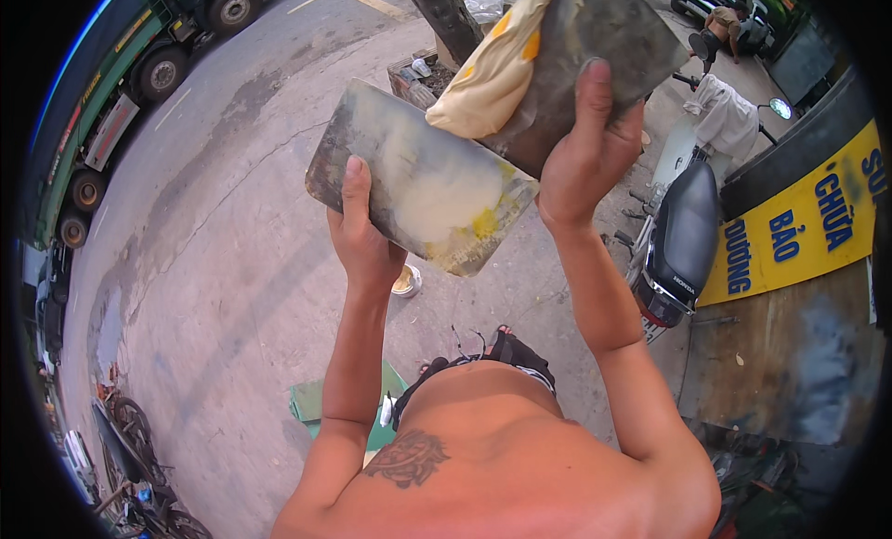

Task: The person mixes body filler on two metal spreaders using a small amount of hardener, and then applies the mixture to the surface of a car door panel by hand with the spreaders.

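My left hand [360,230] grips a flat metal spreader plate [418,177] smeared with pale cream putty and yellow specks. My right hand [587,149] holds a second metal plate [595,46] tilted above it, carrying a thick lump of cream putty [488,74] with yellow streaks. The lump's lower end hangs over the upper edge of the left plate, where the two plates meet. Both arms are raised in front of me.
Below lies a concrete pavement [214,288] with a small open tin [406,281] and a green board [311,400]. A parked motorbike [683,242] and a yellow sign [808,228] stand at the right. A truck [121,84] sits at upper left, a tree trunk [444,14] ahead, a person [720,28] far right.
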A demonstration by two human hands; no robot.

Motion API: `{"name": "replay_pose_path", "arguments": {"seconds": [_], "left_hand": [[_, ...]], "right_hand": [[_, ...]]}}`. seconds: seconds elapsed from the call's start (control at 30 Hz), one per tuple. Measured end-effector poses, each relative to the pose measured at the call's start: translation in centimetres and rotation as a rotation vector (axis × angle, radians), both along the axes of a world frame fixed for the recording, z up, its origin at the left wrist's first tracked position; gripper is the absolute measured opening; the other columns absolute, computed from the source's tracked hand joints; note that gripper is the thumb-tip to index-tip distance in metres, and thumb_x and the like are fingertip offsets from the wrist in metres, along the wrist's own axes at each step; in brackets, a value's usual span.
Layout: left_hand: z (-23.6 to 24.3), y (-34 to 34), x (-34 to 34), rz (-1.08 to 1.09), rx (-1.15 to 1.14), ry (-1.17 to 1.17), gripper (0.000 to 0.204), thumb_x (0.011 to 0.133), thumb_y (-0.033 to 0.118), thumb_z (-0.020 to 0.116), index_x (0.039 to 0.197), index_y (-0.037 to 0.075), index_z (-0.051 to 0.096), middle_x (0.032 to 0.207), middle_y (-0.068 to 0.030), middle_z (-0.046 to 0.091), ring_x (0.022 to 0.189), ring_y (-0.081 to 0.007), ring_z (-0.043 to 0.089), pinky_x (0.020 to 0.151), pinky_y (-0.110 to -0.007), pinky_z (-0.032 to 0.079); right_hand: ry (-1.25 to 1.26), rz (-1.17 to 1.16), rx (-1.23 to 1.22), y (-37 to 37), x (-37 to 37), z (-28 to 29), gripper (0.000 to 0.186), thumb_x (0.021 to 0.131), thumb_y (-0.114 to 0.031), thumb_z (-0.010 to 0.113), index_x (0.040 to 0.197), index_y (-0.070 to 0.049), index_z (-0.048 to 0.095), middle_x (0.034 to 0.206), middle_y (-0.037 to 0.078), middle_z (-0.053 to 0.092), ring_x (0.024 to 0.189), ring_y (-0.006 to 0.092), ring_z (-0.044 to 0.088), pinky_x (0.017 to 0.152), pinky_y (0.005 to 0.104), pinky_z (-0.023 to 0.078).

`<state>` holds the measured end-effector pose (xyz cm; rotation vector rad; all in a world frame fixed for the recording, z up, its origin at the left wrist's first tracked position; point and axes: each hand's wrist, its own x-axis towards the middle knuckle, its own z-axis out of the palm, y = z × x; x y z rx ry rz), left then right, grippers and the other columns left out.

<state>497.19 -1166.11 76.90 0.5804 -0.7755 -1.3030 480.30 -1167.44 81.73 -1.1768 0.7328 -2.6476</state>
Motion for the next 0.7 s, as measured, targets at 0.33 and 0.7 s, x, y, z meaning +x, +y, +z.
{"name": "replay_pose_path", "arguments": {"seconds": [0.33, 0.7], "left_hand": [[-4.2, -1.9, 1.7, 0.487, -0.123, -0.254, 0.053, 0.1, 0.045, 0.046, 0.125, -0.002, 0.047, 0.121, -0.0127, 0.055, 0.107, -0.0192, 0.058, 0.089, -0.035, 0.049], [-4.2, -1.3, 1.5, 0.508, -0.156, -0.183, 0.067, 0.099, 0.056, 0.036, 0.126, -0.005, 0.04, 0.123, -0.0126, 0.048, 0.112, -0.0185, 0.05, 0.093, -0.035, 0.044]], "right_hand": [[1.368, -0.147, 0.286, 0.0, -0.5, 0.8, 0.024, 0.083, -0.02, 0.069, 0.102, -0.005, 0.066, 0.074, 0.006, 0.063, 0.071, 0.0214, 0.064, 0.054, 0.0344, 0.049], [1.285, -0.034, 0.148, 1.0, 2.8, -1.2, 0.02, 0.078, -0.019, 0.072, 0.097, -0.012, 0.069, 0.077, 0.002, 0.065, 0.069, 0.0205, 0.065, 0.055, 0.0328, 0.049]]}}
